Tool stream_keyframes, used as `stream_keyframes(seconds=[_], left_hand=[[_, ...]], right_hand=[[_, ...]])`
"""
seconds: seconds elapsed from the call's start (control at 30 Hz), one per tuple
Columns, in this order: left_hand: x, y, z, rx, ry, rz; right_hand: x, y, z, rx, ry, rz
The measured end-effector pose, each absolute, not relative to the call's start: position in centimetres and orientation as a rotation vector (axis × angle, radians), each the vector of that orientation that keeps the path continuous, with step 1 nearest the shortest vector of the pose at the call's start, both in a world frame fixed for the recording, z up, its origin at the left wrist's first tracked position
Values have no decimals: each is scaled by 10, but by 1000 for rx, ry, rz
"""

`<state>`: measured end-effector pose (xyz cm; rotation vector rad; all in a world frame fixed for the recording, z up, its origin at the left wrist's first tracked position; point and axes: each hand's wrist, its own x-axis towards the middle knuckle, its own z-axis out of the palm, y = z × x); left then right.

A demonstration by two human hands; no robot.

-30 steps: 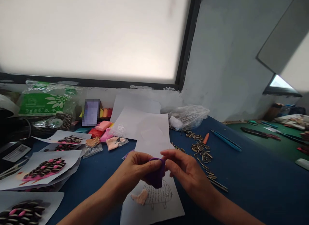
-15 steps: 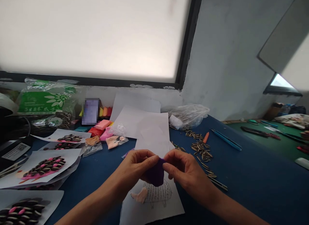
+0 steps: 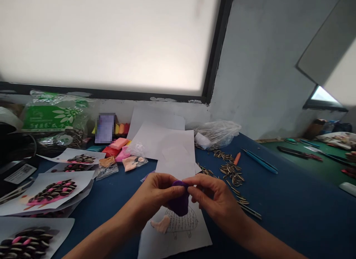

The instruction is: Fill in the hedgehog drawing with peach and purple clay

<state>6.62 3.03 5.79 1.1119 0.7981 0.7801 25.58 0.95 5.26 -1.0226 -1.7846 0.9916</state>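
A lump of purple modelling clay (image 3: 180,206) is pinched between both hands, flattened and hanging downward. My left hand (image 3: 158,192) has its thumb across the clay's upper part, with the fingers behind. Thumb and fingertips of my right hand (image 3: 208,194) grip the clay's upper right edge. Below them lies a sheet of white paper (image 3: 155,244) with a pencil-drawn animal (image 3: 185,223): a rounded body filled with small marks, and short legs. Pale peach clay (image 3: 161,225) covers the drawing's head. Part of the drawing is hidden by the purple clay.
Finished seed-and-clay pictures (image 3: 55,192) are stacked at left. Clay packets (image 3: 119,143), a green seed bag (image 3: 52,118) and blank sheets (image 3: 175,140) lie behind. Sunflower seeds (image 3: 232,173), an orange stick of clay (image 3: 237,158), blue tweezers (image 3: 260,161) and metal tweezers (image 3: 250,210) are at right.
The fingers have shifted on the purple clay; its top edge now shows above the left thumb. The right fingers have moved slightly left along the edge.
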Motion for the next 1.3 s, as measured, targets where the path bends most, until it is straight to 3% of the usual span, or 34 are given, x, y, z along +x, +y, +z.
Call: stream_keyframes(seconds=[0.33,0.8,1.3], left_hand=[[65,30,57,1127,790,786],[70,27,59,1186,832,746],[71,27,57,1154,838,669]], right_hand=[[253,8,55,-972,-1972,784],[256,8,59,-1088,-1839,843],[252,8,57,-1075,-1760,1126]])
